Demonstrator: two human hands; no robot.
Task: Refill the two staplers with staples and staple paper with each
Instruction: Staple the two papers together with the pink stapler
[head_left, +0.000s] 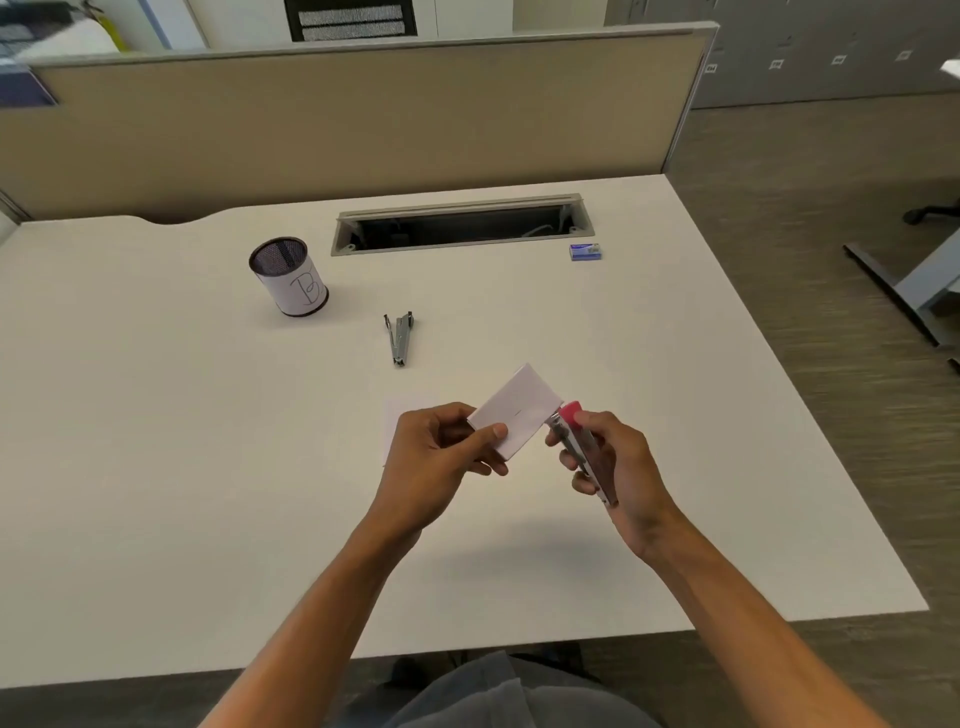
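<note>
So this looks like the stapling step with the red stapler (581, 451), not the refill part. The right hand (618, 467) has its fingers wrapped round it, red nose pointing up toward the middle of the frame, right at the lower right edge of the paper (517, 410). The left hand (441, 457) pinches the folded paper by its lower left corner, thumb on top, fingers curled under, holding it up off the desk (156, 467).

There's a tiny dark line near the middle of the paper that might be a staple already in, but it's too small to say for sure.

Both forearms come up from the bottom of the frame and meet just below center, wrists bent in toward each other.

My guess at what's next: either slide the paper edge into the stapler mouth and squeeze, or, if that mark is a staple, put this one down and go for the silver stapler (399, 338) lying above center. It looks splayed open. The staple box (585, 252) sits upper right by the cable slot (462, 224), well apart from everything. Another sheet (402, 415) lies flat just left of the left hand.
</note>
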